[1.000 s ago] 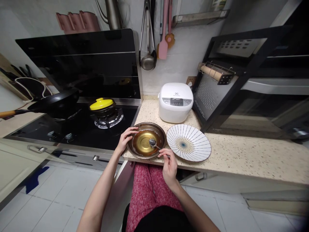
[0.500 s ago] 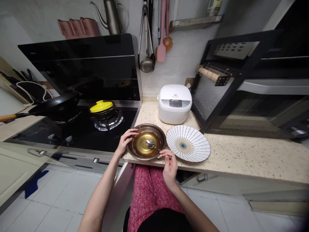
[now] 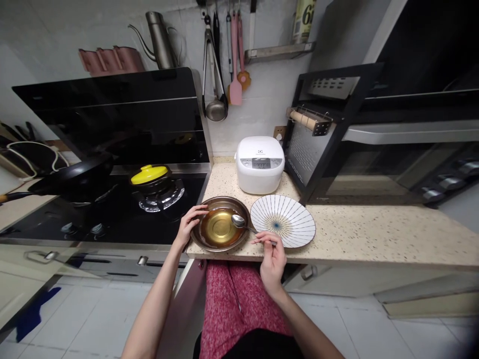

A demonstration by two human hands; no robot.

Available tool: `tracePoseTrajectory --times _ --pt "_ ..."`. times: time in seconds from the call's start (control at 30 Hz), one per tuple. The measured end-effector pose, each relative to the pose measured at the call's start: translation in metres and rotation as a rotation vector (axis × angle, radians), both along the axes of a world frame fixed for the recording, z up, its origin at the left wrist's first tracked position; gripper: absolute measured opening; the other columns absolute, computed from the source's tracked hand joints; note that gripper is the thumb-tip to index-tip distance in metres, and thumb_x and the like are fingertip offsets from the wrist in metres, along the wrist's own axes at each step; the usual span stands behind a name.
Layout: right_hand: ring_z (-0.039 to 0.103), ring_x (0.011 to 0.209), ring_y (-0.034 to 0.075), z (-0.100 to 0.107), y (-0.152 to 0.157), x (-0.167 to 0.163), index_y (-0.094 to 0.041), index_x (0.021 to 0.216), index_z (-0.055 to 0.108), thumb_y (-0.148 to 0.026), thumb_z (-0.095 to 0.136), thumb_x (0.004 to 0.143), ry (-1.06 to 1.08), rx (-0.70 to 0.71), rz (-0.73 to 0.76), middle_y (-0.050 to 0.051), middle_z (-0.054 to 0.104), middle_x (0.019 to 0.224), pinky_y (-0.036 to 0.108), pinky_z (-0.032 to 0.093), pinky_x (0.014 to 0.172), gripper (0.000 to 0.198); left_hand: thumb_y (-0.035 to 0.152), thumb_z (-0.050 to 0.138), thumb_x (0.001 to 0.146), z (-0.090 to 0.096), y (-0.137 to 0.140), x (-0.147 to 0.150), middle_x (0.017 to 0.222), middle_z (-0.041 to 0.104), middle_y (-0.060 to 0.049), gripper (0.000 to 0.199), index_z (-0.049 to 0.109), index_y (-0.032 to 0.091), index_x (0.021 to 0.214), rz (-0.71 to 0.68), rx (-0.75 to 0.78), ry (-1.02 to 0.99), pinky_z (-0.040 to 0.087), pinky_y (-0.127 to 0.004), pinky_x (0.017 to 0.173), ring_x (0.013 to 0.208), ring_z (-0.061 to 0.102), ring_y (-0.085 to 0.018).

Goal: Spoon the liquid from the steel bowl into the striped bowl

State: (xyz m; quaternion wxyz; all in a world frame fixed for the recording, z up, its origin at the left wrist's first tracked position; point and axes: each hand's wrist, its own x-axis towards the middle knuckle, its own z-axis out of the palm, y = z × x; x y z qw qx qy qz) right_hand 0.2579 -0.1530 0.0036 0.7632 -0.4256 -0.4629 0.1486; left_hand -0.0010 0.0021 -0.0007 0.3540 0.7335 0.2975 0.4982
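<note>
A round metal bowl [image 3: 198,238] stands at the counter's front edge, with a golden-brown liquid [image 3: 220,227] in it. My left hand [image 3: 188,227] holds the bowl at its left rim, fingers laid over the edge and thumb side hidden. In my right hand [image 3: 273,257] the handle of a metal spoon [image 3: 238,221] is pinched between thumb and fingers. The spoon's head is over the right part of the bowl; whether it touches the liquid I cannot tell. Directly right of the bowl lies a white plate [image 3: 295,224] with dark radiating lines, partly under my right fingers.
Behind the plate and bowl stands a white rice cooker [image 3: 260,167]. On the left, a gas stove [image 3: 123,219] carries a yellow-lidded pot [image 3: 149,175] and a black wok [image 3: 78,177]. A black rack [image 3: 305,164] with an oven [image 3: 374,164] is at the right.
The spoon and my right hand have shifted right, from the bowl's middle towards its right rim. My left hand stays on the left rim. The whole view has turned slightly.
</note>
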Motion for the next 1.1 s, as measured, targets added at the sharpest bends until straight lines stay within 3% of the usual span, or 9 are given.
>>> tracePoseTrajectory --times 0.3,0.63,1.1 --pt "0.066 0.078 0.016 0.019 0.001 0.030 -0.022 0.093 0.062 -0.031 0.051 0.105 0.030 0.042 -0.095 0.003 0.067 0.094 0.033 0.056 0.076 0.019 0.033 0.057 0.090 -0.001 0.002 -0.001 0.136 0.068 -0.012 0.034 0.082 0.021 0.109 -0.007 0.001 0.005 0.037 -0.054 0.119 0.131 0.058 -0.035" --pt "0.067 0.092 0.019 0.012 0.001 0.042 -0.023 0.094 0.063 -0.022 0.046 0.106 -0.245 0.072 -0.192 0.004 0.068 0.093 0.037 0.054 0.087 0.021 0.032 0.056 0.091 -0.002 0.002 -0.001 0.137 0.068 -0.013 0.034 0.082 0.020 0.110 -0.003 0.010 0.014 0.037 -0.054 0.119 0.132 0.058 -0.036" --pt "0.073 0.097 0.023 0.005 0.002 0.044 -0.025 0.118 0.069 -0.010 0.045 0.100 -0.500 0.186 -0.245 0.007 0.076 0.101 0.041 0.061 0.081 0.032 0.032 0.056 0.090 0.000 0.000 0.000 0.137 0.068 -0.012 0.034 0.082 0.021 0.110 0.003 0.011 0.015 0.036 -0.056 0.119 0.132 0.058 -0.036"
